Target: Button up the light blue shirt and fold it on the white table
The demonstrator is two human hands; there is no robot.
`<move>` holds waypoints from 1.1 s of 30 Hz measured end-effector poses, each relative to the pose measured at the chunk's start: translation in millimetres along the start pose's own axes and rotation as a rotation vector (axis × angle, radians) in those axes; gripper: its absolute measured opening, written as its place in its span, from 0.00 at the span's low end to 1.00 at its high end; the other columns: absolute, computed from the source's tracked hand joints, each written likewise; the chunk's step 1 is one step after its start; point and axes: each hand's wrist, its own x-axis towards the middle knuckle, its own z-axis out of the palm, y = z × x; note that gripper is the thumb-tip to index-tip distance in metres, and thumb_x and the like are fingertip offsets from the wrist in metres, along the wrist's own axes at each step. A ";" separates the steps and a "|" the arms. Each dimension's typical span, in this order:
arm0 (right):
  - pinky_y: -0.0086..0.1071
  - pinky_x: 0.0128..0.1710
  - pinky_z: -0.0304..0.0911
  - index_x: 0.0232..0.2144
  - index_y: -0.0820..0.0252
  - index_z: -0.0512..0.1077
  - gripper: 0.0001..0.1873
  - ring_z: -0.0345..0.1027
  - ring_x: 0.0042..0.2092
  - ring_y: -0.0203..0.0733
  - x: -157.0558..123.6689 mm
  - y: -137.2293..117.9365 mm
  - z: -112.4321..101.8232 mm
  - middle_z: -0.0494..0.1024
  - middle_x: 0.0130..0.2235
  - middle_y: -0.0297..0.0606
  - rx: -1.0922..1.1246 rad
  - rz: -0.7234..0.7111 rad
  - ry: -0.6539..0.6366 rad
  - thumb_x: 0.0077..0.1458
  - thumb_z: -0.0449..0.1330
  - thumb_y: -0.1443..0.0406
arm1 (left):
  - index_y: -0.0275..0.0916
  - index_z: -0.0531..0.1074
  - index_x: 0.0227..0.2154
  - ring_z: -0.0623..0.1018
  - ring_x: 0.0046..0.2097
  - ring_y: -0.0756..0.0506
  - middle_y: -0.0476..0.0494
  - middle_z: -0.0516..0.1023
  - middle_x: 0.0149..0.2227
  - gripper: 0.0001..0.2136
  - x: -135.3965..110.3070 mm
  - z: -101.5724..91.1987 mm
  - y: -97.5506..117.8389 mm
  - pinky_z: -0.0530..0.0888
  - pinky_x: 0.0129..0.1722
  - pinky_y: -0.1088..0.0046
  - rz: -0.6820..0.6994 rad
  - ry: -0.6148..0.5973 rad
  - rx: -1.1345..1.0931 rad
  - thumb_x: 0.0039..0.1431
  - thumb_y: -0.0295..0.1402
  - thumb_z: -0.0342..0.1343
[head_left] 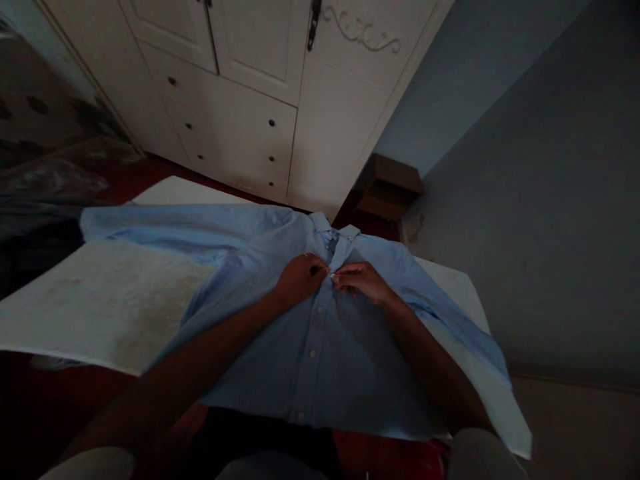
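A light blue long-sleeved shirt [270, 347] lies spread front side up, its collar [350, 231] pointing away from me and its sleeves stretched out to both sides. My left hand [301, 279] pinches the edge of the front placket a little below the collar. Close beside it, my right hand [364, 279] pinches at a small white button [333, 276] on the same placket. The fingertips of both hands nearly meet there. Lower on the placket, several buttons [313, 353] sit in a line down to the hem. The shirt front stands slightly open at the neck.
Under the shirt is a white padded board [85, 307] with brownish stains. Behind it stands a white wardrobe [240, 120] with drawers and dark knobs. A small brown wooden cabinet [393, 183] is by the grey wall [560, 200] at right. Red flooring [65, 400] shows below.
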 end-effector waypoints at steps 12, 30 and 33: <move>0.23 0.12 0.54 0.29 0.60 0.76 0.15 0.68 0.22 0.34 2.0 10.6 2.7 0.78 0.27 0.36 -0.185 -0.125 0.038 0.47 0.64 0.53 | 0.40 0.78 0.31 0.76 0.37 0.45 0.43 0.78 0.34 0.07 0.6 1.6 -9.9 0.71 0.40 0.68 0.100 -0.087 0.165 0.58 0.32 0.54; 0.36 0.37 0.64 0.37 0.62 0.71 0.17 0.69 0.35 0.43 -90.2 51.6 -62.9 0.76 0.34 0.41 -0.849 -0.144 0.667 0.52 0.60 0.54 | 0.36 0.74 0.44 0.76 0.45 0.44 0.41 0.78 0.44 0.14 9.4 -21.5 -19.8 0.71 0.50 0.68 0.044 -0.074 0.189 0.58 0.35 0.50; 0.34 0.37 0.62 0.37 0.62 0.71 0.19 0.70 0.37 0.44 -105.7 50.9 -62.1 0.76 0.36 0.43 -0.913 0.000 0.675 0.54 0.58 0.52 | 0.33 0.72 0.48 0.75 0.49 0.42 0.36 0.76 0.48 0.18 2.3 -45.4 -16.0 0.70 0.53 0.66 -0.013 -0.055 0.407 0.59 0.36 0.49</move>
